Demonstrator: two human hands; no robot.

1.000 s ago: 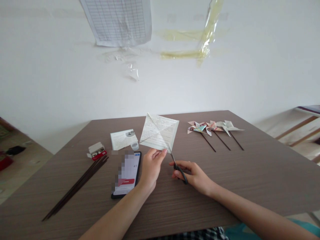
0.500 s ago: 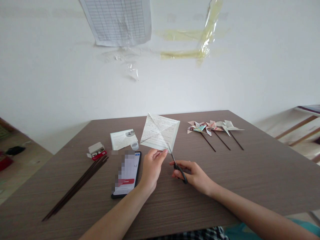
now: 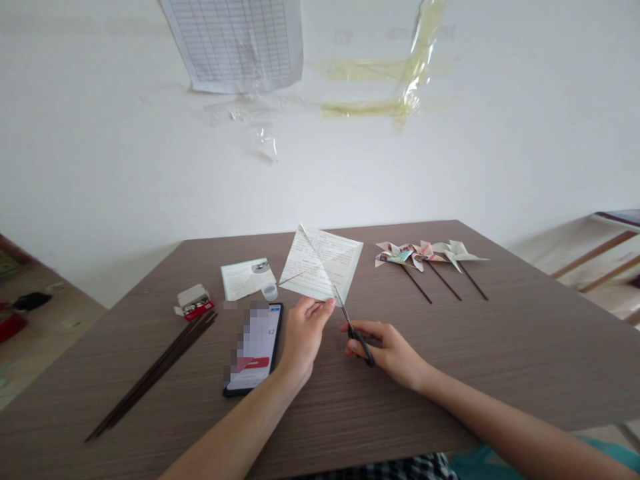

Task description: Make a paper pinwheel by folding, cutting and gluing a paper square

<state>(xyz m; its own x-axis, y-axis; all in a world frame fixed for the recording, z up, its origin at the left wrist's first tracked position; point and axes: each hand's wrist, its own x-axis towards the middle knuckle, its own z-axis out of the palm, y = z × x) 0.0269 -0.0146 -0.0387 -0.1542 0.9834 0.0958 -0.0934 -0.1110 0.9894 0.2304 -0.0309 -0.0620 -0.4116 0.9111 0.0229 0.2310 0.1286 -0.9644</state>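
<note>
Left hand (image 3: 303, 337) pinching printed paper square (image 3: 320, 263), paper just above fingers. Right hand (image 3: 387, 350) clenched on black-handled scissors (image 3: 356, 340), blades at paper's lower edge. Phone (image 3: 253, 350) just beside left hand, on its left.

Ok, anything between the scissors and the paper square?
Nothing visible. The scissors in the right hand have their blades at the lower corner of the printed paper square. The left hand holds the paper, its fingers just left of the blades, not across them.
</note>
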